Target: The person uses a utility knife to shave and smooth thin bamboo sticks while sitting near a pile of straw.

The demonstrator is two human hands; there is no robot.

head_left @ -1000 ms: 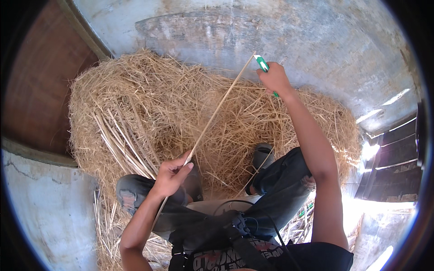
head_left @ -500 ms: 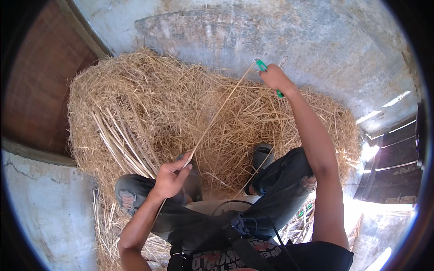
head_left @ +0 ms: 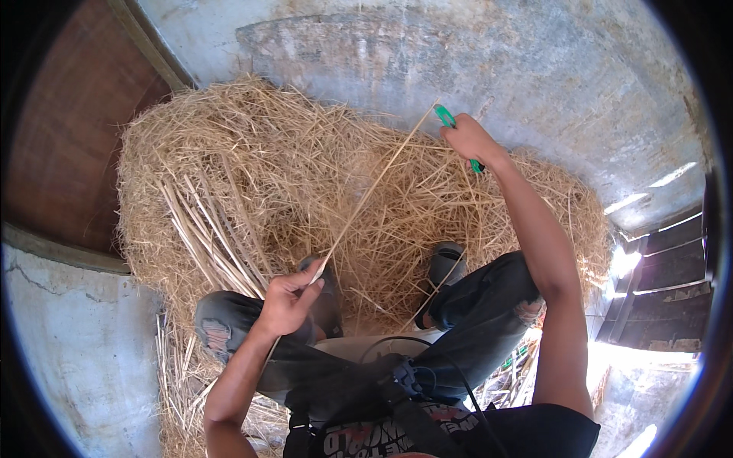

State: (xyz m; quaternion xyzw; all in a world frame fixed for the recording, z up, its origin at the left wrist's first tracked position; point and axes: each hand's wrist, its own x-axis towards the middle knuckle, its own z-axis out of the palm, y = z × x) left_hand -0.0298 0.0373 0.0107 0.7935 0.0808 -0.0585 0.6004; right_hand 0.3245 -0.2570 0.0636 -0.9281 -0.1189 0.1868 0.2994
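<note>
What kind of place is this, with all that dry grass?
Probably a shed or barn, though I can't be sure. There's a big heap of straw, a bare, stained wall behind it, and bright light showing through gaps between dark slats.

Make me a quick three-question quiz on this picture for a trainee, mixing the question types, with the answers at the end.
1. True or false: the left hand is holding a thin pale strip.

2. What is in the right hand?
A) a red hammer
B) a green cutter
C) a white cup

3. Fill in the blank: a loose bundle of strips lies on the ____.

Key: 1. True. 2. B. 3. Straw.
</note>
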